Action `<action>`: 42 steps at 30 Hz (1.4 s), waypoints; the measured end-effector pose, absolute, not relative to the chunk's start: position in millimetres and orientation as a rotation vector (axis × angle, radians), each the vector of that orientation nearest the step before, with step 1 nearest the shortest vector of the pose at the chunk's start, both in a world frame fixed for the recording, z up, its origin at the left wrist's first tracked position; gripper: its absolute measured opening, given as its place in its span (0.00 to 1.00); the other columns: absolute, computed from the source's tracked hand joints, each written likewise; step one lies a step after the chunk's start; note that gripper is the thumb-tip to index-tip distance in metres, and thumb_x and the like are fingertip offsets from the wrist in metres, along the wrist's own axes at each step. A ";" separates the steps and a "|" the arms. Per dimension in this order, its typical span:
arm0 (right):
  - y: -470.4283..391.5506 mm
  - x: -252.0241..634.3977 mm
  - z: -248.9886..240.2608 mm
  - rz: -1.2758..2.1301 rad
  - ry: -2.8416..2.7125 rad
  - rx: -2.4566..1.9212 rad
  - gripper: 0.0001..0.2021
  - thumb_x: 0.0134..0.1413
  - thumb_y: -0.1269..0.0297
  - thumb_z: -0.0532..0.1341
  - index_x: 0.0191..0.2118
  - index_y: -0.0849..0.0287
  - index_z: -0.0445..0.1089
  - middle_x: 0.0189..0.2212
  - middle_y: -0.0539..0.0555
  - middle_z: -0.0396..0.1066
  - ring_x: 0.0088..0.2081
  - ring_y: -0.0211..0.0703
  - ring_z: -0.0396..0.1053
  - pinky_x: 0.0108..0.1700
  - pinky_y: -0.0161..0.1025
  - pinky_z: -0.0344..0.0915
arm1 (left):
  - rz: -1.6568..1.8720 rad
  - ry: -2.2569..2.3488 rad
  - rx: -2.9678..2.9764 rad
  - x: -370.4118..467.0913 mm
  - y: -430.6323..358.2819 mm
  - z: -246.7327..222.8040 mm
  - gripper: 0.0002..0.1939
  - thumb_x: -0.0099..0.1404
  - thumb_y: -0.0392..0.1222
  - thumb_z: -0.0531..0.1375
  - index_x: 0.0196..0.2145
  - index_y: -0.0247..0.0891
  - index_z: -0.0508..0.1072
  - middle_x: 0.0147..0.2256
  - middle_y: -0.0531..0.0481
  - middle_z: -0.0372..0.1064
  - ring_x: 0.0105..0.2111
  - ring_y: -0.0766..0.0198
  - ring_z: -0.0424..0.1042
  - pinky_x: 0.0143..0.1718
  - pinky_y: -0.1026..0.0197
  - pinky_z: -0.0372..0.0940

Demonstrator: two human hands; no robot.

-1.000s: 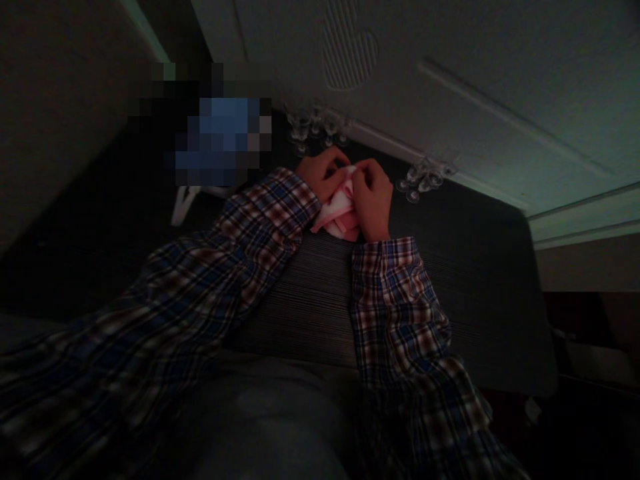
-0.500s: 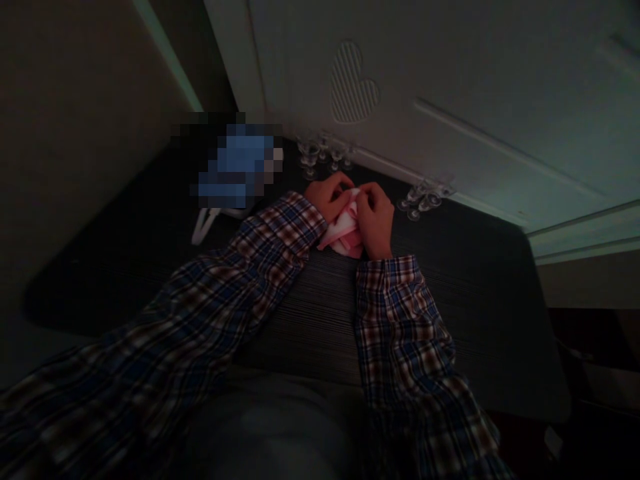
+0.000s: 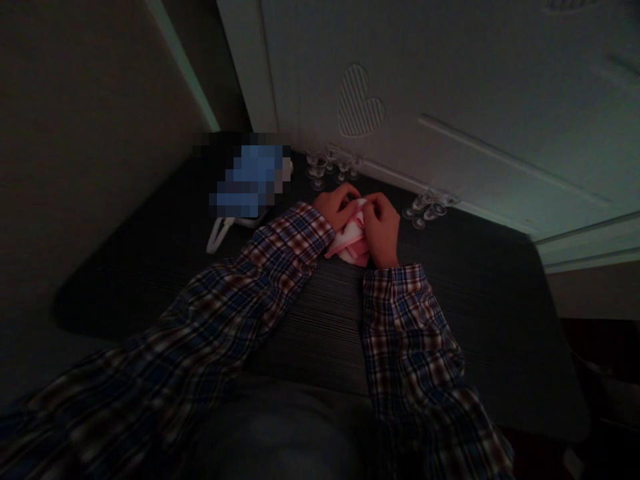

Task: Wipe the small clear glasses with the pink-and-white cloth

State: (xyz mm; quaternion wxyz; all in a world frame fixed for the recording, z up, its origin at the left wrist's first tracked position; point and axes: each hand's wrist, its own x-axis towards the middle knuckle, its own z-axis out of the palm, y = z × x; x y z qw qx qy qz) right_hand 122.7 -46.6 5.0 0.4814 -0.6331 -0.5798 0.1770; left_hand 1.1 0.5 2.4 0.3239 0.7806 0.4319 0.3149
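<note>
A dark table (image 3: 450, 320) is filling most of the view, with a pale panel (image 3: 450, 80) bearing one ribbed heart (image 3: 360, 107) rising behind it at twelve o'clock. Two plaid sleeves (image 3: 405, 347) are reaching across the tabletop toward its far edge.

At the middle of the far edge, the left hand (image 3: 336, 208) and the right hand (image 3: 385, 230) are meeting around one small pink-and-white cloth (image 3: 350, 241). Both hands are pinching its upper end with curled fingers, while its lower folds are lying on the table between the wrists.

The cloth is looking soft, limp and light, likely to sag and unfold wherever it is not being supported. It should not slip or break, so taking it by a folded edge or corner, as both hands are doing, seems the surest hold.

Two clusters of small clear glasses are standing on the table: one (image 3: 330, 167) at eleven o'clock from the hands, one (image 3: 425, 208) at two o'clock. The glasses in each are too dim to count. One white strap (image 3: 220, 233) is lying at nine o'clock.
</note>
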 end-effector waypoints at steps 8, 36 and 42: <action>-47.0 122.6 6.2 0.448 -1.411 -1.538 0.07 0.52 0.65 0.51 0.28 0.57 0.64 0.25 0.48 0.65 0.28 0.34 0.61 0.31 0.34 0.55 | 0.850 1.157 2.052 1.6 -2.0 5.2 0.11 0.60 0.40 0.52 0.40 0.37 0.69 0.27 0.52 0.69 0.28 0.66 0.68 0.30 0.66 0.60; -43.6 126.1 0.6 0.400 -1.480 -1.504 0.10 0.56 0.61 0.49 0.29 0.58 0.63 0.25 0.49 0.64 0.32 0.36 0.64 0.38 0.37 0.60 | 0.834 1.144 2.053 2.5 -0.2 2.6 0.12 0.60 0.40 0.52 0.41 0.38 0.68 0.26 0.53 0.68 0.27 0.67 0.68 0.31 0.66 0.61; -41.5 128.8 -1.1 0.380 -1.534 -1.517 0.12 0.57 0.59 0.47 0.31 0.58 0.62 0.27 0.50 0.65 0.34 0.37 0.65 0.40 0.38 0.61 | 0.839 1.161 2.064 3.4 2.5 1.8 0.12 0.60 0.40 0.52 0.41 0.38 0.68 0.28 0.53 0.68 0.32 0.65 0.69 0.35 0.64 0.62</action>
